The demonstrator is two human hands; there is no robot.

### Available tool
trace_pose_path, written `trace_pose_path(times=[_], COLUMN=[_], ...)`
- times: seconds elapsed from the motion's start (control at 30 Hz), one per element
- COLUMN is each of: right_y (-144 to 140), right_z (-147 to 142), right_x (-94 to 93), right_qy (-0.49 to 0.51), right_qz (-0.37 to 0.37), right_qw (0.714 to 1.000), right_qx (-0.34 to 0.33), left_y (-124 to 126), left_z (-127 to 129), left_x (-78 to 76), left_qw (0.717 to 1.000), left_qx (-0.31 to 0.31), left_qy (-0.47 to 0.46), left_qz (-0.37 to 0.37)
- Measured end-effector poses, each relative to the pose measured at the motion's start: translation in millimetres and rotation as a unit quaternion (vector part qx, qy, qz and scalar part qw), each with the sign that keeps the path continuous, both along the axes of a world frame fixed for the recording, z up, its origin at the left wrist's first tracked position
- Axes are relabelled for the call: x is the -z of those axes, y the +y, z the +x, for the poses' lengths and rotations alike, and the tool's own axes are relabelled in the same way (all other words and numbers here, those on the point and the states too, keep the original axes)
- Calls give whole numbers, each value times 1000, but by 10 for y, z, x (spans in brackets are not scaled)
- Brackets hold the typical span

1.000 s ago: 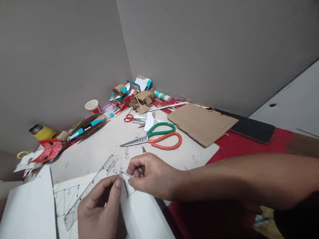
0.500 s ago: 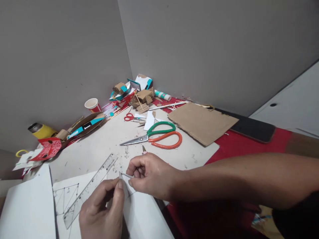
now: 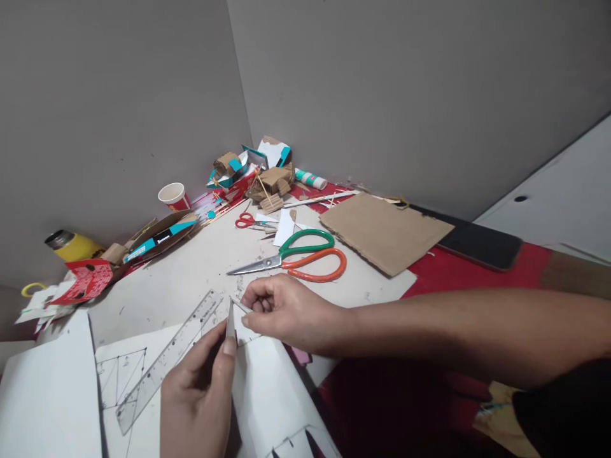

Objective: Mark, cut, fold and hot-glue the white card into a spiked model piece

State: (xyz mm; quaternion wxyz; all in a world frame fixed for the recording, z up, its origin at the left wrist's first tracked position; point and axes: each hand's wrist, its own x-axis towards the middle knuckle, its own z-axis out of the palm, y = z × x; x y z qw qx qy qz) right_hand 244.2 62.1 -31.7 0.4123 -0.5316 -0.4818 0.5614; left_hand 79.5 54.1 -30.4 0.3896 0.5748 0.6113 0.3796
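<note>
Looking down from our head camera, we pinch a small white paper piece point(image 3: 231, 320) upright between our left hand point(image 3: 200, 394) and right hand point(image 3: 281, 312), above the white sheet point(image 3: 267, 394), just beside the clear ruler point(image 3: 167, 362).

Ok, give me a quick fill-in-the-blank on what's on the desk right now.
1. Both hands, left hand and right hand, pinch a small piece of white ____.
2. The clear ruler lies to the ____ of the left hand.
3. The big scissors have one green handle and one ____ handle.

Missing words: card; left; orange.
</note>
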Motion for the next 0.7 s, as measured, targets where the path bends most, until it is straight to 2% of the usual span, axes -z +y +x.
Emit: trace_pose_path(times=[0.13, 0.3, 0.53, 0.7], right_y=[23, 2, -35, -87], right_z=[17, 7, 14, 3], right_x=[59, 27, -79, -85], right_qy=[-30, -103, -219, -237], right_qz=[23, 52, 148, 201], right_qw=[999, 993, 964, 950], right_qx=[-2, -14, -14, -14], left_y=[57, 41, -15, -35], left_z=[-21, -61, -57, -59], left_x=[-9, 39, 19, -15], left_qw=[996, 994, 991, 997], left_qx=[31, 77, 80, 75], left_qy=[-37, -34, -56, 4], left_qz=[-69, -67, -88, -11])
